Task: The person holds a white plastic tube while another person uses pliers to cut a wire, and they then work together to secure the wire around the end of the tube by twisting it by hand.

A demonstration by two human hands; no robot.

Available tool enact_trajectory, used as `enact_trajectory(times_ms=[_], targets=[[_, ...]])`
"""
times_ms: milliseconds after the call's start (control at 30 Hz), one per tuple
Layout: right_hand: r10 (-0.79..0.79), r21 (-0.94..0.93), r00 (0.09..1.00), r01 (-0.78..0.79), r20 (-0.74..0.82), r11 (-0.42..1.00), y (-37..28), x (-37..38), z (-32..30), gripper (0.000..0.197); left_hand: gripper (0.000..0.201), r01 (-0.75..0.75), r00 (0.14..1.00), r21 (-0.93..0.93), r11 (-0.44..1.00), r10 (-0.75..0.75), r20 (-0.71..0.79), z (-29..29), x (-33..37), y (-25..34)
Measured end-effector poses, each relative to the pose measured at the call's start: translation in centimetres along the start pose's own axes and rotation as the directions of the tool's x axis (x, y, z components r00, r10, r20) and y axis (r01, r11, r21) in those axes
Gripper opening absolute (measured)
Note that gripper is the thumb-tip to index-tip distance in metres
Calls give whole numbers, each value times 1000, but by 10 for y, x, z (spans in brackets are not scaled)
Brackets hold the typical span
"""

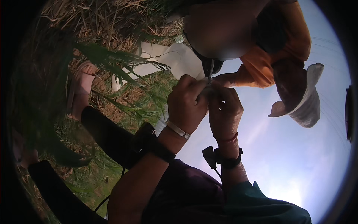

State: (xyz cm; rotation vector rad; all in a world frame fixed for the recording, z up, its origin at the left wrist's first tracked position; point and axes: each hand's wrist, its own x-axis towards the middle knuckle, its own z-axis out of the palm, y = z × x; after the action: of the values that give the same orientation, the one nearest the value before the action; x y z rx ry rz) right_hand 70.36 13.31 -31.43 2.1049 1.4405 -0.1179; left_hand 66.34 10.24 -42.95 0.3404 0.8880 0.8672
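My left hand, with a silver bracelet above the wrist, is closed in a pinch. Beside it my right hand, with a red cord at the wrist, is closed too, and the fingertips of both meet. Between them is a small greyish thing, mostly hidden, whose kind I cannot make out. From the fingertips a thin pale strip runs up against a dark, strap-like edge. Just beyond the right fingers is another person's hand, coming from an orange sleeve; whether it touches the thing is unclear.
Close above the hands is a large blurred shape. A person in orange clothing stands right, near a pale hat. At left are white sheets on dry grass, green blades and a sandalled foot.
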Motion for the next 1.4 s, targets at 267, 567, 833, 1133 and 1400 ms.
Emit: enact_trajectory(times_ms=[267,567,833,1133,1400], targets=[[-4,56,1000,6,-27,998,8,-5,16,34,26,-86,996,80,993,87,-2,0,1,-15],[68,123,997,-62,-40,990,15,-11,27,29,36,-53,998,25,998,52,35,0,-3,-23],[-8,181,998,18,-57,983,18,-8,30,37,30,-84,996,93,992,83,6,-2,0,-23],[25,164,999,-20,-31,986,13,-6,28,30,29,-110,994,101,989,111,0,-6,4,-19],[27,214,999,-22,-22,977,15,-5,28,33,27,-91,996,99,991,90,5,-8,5,-15]])
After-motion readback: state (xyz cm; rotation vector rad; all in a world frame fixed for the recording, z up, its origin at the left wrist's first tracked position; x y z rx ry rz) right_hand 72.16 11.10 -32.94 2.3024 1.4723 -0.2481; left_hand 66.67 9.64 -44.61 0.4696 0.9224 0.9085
